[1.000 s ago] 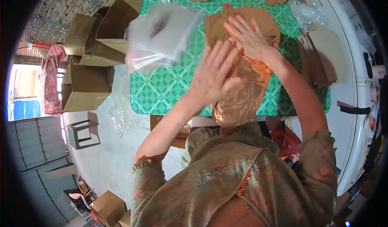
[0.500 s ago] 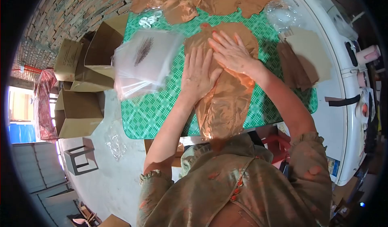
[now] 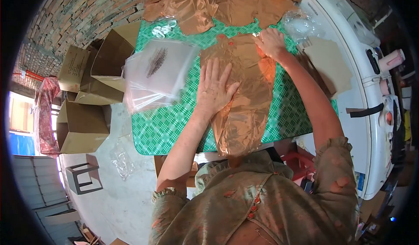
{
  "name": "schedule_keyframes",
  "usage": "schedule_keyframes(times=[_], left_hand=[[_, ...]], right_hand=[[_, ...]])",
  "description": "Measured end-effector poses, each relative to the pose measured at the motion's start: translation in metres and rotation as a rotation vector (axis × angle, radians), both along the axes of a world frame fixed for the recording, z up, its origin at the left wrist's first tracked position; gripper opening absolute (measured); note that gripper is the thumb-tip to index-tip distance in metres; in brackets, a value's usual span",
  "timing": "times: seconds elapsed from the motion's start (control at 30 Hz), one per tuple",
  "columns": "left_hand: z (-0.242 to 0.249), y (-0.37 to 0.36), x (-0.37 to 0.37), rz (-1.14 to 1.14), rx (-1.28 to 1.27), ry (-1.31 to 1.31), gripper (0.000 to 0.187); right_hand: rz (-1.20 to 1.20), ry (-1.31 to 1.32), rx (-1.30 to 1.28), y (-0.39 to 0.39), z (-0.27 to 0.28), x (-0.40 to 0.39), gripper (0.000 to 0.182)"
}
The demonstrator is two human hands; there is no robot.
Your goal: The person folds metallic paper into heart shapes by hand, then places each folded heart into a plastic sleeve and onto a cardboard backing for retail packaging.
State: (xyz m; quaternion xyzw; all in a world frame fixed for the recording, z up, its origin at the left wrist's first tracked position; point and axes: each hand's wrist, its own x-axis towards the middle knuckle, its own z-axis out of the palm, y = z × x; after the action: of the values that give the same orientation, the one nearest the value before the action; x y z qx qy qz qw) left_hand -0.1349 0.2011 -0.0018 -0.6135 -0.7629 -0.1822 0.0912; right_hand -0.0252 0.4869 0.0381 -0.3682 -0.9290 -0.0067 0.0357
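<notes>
A flat, shiny copper-coloured foil piece, which looks like a deflated foil balloon, is folded into a long shape that narrows toward my body. My left hand lies flat on its left side, fingers spread and pointing away from me. At the upper right edge of the foil, my right hand is closed, with thumb and fingers pinching that edge. A stack of clear plastic bags with dark print lies left of my left hand. More copper-coloured foil pieces are spread along the far side of the table.
A green checked cloth covers the table. Brown cardboard sheets and crumpled clear plastic lie at the right, beside a white appliance. Open cardboard boxes and a small dark stool stand on the floor at left.
My right hand has lifted from the foil's upper middle, moved right and closed on its upper right edge. My left hand stays flat in nearly the same place.
</notes>
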Motion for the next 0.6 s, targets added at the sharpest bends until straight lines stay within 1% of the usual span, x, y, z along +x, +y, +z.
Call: schedule_keyframes(times=[0.1,0.2,0.3,0.4,0.5,0.6], left_hand=[[-0.001,0.000,0.000,0.000,-0.001,-0.002,0.071],[-0.002,0.000,0.000,0.003,-0.003,-0.002,0.071],[0.000,0.000,0.002,0.008,-0.011,-0.004,0.072],[0.002,0.000,0.002,0.010,-0.015,-0.008,0.073],[0.003,0.000,0.002,0.014,-0.017,-0.009,0.073],[0.002,0.000,0.002,0.017,-0.022,-0.007,0.072]], right_hand=[[0.001,-0.019,-0.054,-0.002,0.015,-0.010,0.040],[-0.059,-0.162,-0.180,-0.005,0.042,-0.026,0.040],[-0.056,-0.150,-0.227,-0.007,0.059,-0.030,0.038],[0.011,0.224,0.080,-0.004,0.018,-0.019,0.034],[-0.108,0.058,-0.049,0.008,0.012,-0.024,0.033],[-0.068,-0.062,-0.166,0.021,0.015,-0.026,0.041]])
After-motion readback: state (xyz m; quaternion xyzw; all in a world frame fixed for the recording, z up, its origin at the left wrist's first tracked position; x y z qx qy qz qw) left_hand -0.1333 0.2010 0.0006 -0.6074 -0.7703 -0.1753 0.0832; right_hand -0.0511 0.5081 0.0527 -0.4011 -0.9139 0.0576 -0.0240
